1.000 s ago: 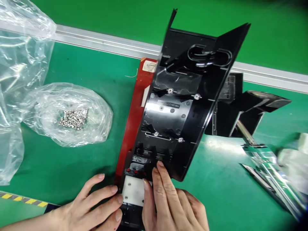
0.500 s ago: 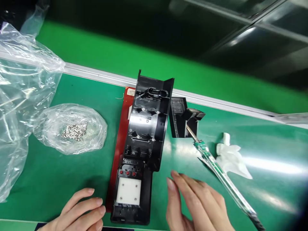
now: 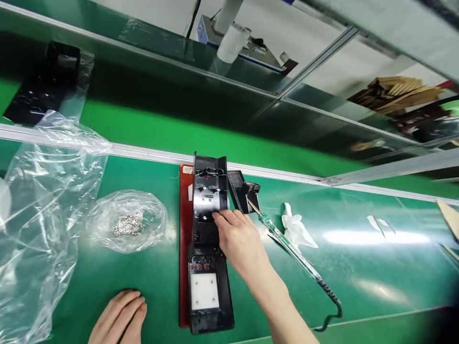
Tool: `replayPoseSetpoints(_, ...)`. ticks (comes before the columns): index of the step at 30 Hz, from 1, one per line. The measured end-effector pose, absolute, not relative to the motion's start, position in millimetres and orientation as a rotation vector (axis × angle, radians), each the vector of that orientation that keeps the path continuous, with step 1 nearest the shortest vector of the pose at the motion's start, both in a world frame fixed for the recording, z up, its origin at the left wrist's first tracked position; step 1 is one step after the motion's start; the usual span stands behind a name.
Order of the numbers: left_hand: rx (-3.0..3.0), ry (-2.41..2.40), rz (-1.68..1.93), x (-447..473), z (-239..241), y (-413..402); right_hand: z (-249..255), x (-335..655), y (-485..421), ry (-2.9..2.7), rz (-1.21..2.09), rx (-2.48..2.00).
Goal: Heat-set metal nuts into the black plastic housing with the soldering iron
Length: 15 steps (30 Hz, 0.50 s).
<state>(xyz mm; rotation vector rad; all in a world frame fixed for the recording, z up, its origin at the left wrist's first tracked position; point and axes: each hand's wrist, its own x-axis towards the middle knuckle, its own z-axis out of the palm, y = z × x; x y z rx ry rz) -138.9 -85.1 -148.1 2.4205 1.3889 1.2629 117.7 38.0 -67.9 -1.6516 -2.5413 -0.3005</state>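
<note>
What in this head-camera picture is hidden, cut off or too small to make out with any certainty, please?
- Right hand, head view: its fingertips curl over the black plastic part, hiding what they press.
- Left hand: cut by the bottom edge.
- Metal pieces in the small clear bag: too small to identify.
- Red board: mostly covered by the black part.
- Screwdriver tip: hidden behind a black piece.

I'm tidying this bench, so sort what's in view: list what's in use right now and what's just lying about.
In use:
- black plastic housing, right hand gripping its right edge
- red base plate beneath it
- left hand, flat on the green mat

Lying about:
- bag of small metal nuts
- large empty clear bag
- electric screwdriver
- white glove
</note>
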Motion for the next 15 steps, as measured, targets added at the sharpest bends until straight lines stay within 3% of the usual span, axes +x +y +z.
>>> replayPoseSetpoints(11,2.637,1.21,1.409,-175.2,-129.5,-42.3,-27.5,118.9,62.9,-2.466,-0.425,-1.133)
replayPoseSetpoints(15,2.714,1.646,1.097,-211.0,-118.9,-28.1,-3.3,125.8,54.6,-2.352,-0.419,-1.125)
